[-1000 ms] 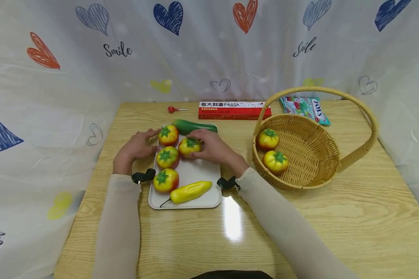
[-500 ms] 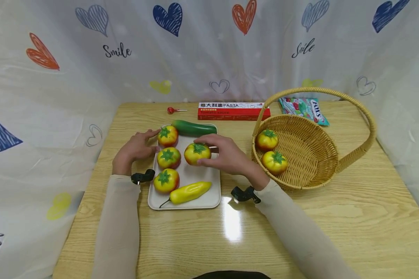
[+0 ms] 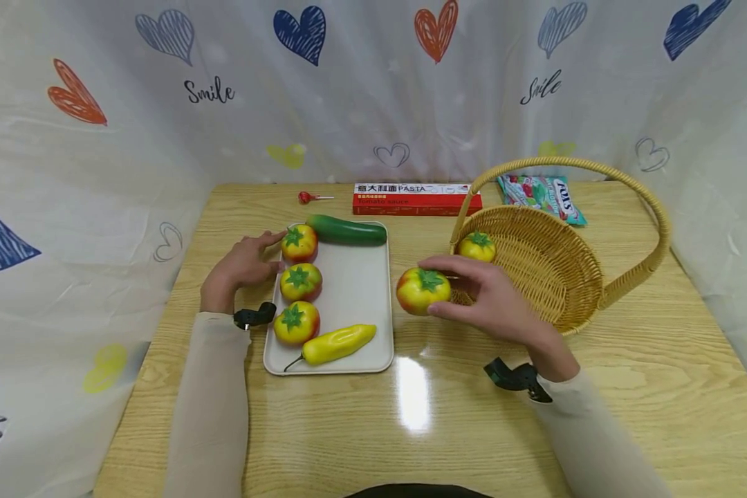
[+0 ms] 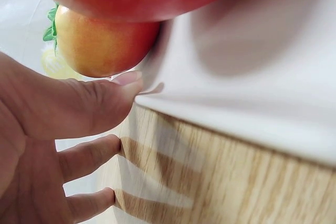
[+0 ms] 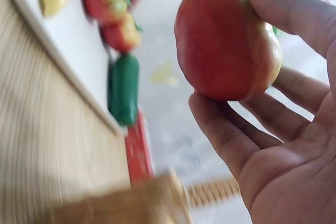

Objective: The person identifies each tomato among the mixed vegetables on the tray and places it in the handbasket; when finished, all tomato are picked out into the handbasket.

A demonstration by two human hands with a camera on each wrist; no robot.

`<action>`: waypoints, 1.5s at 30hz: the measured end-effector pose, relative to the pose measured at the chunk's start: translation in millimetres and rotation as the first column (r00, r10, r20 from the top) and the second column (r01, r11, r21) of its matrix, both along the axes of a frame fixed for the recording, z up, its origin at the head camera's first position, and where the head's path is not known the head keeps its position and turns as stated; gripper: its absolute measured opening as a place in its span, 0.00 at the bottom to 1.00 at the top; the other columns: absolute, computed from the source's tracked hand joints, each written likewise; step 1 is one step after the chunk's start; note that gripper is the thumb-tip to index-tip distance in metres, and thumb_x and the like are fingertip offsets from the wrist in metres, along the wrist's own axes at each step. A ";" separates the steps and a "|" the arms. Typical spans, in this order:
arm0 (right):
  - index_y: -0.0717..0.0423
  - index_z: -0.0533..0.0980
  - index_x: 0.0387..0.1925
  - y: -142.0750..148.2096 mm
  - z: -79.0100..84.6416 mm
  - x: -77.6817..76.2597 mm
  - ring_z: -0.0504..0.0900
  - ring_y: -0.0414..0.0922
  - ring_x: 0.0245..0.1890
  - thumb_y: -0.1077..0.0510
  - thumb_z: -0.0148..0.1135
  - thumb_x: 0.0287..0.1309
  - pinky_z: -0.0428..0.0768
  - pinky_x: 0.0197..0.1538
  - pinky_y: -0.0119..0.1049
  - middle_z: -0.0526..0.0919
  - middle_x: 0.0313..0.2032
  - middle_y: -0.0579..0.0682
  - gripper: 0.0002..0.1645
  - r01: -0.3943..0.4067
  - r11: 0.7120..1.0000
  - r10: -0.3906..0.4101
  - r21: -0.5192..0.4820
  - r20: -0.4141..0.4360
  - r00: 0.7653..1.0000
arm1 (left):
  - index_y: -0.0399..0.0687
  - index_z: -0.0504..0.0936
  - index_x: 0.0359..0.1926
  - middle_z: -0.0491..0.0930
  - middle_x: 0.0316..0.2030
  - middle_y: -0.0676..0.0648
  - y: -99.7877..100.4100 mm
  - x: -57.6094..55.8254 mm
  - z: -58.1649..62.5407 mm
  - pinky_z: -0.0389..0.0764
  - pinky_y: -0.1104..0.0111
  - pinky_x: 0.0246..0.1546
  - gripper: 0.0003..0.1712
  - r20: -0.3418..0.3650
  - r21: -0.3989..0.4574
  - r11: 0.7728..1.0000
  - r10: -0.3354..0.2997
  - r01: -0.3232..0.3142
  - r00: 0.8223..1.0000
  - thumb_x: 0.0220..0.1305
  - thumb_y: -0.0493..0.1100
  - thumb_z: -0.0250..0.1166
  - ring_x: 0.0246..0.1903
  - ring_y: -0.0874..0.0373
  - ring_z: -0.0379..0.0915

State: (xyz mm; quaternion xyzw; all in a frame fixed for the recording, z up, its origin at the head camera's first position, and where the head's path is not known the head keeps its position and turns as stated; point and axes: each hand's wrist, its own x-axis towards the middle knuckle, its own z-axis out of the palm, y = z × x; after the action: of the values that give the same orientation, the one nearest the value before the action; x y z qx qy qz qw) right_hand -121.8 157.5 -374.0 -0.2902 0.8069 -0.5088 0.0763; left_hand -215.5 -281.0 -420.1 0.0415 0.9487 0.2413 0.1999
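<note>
Between the thumb and fingers of my right hand (image 3: pixel 492 297) is a yellow-red tomato (image 3: pixel 422 290) with a green star-shaped top, held up between the tray and the basket. The right wrist view shows its red underside (image 5: pixel 226 45). My left hand (image 3: pixel 241 266) touches the left rim of the white tray (image 3: pixel 355 290), its thumb at the edge in the left wrist view. Along that side of the tray lie three similar tomatoes (image 3: pixel 301 282). A green cucumber-like vegetable (image 3: pixel 348 232) lies at the tray's back and a yellow pepper (image 3: pixel 340 344) at its front.
The wicker basket (image 3: pixel 557 263) with a tall handle stands on the right; one tomato (image 3: pixel 478 247) shows inside, and my right hand covers part of the basket. Behind are a red pasta box (image 3: pixel 417 200), a lollipop (image 3: pixel 305 197) and a teal candy bag (image 3: pixel 541 197).
My right hand has lifted the tomato off the tray and carried it right toward the basket. The middle tomato at the left shifted slightly. My left hand has stayed at the rim.
</note>
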 end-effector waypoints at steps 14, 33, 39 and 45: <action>0.49 0.75 0.65 110.7 11.1 29.6 0.82 0.39 0.55 0.71 0.71 0.55 0.80 0.55 0.24 0.80 0.61 0.50 0.36 0.204 0.977 -0.203 0.055 -0.037 0.979 | 0.62 0.53 0.79 0.43 0.80 0.38 -0.9 -1.1 -2.8 0.40 0.29 0.69 0.41 0.011 -0.007 1.000 0.008 -0.008 1.000 0.70 0.48 0.61 0.76 0.26 0.28; 0.38 0.79 0.59 139.2 1.6 31.0 0.84 0.32 0.45 0.51 0.75 0.56 0.80 0.44 0.19 0.84 0.53 0.47 0.28 0.268 0.873 -0.248 0.409 -0.103 0.963 | 0.62 0.53 0.79 0.42 0.80 0.39 -1.3 -1.4 -6.4 0.41 0.30 0.70 0.41 0.008 -0.002 1.000 0.005 -0.005 1.000 0.70 0.47 0.60 0.76 0.28 0.28; 0.42 0.77 0.62 131.5 -8.3 21.8 0.84 0.36 0.50 0.48 0.73 0.58 0.84 0.46 0.25 0.83 0.56 0.51 0.29 0.168 0.899 -0.170 0.405 -0.031 0.985 | 0.60 0.54 0.79 0.42 0.79 0.38 -3.3 -2.9 -9.4 0.40 0.30 0.70 0.41 -0.013 -0.007 1.000 -0.006 0.006 1.000 0.70 0.48 0.61 0.75 0.26 0.28; 0.40 0.78 0.61 121.5 -13.1 14.2 0.84 0.44 0.53 0.46 0.73 0.58 0.84 0.49 0.28 0.83 0.56 0.49 0.29 0.154 0.907 -0.163 0.393 -0.011 0.987 | 0.61 0.54 0.79 0.43 0.79 0.39 -1.7 -2.4 -7.3 0.41 0.31 0.71 0.41 -0.014 -0.006 1.000 0.004 -0.004 1.000 0.70 0.47 0.61 0.76 0.28 0.29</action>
State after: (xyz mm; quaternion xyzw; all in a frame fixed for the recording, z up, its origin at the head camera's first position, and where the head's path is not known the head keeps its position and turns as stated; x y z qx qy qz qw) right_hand -107.6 279.0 -387.1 -0.1969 0.9123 -0.3447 0.1004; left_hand -217.9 -282.7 -427.4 0.0406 0.9509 0.2387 0.1930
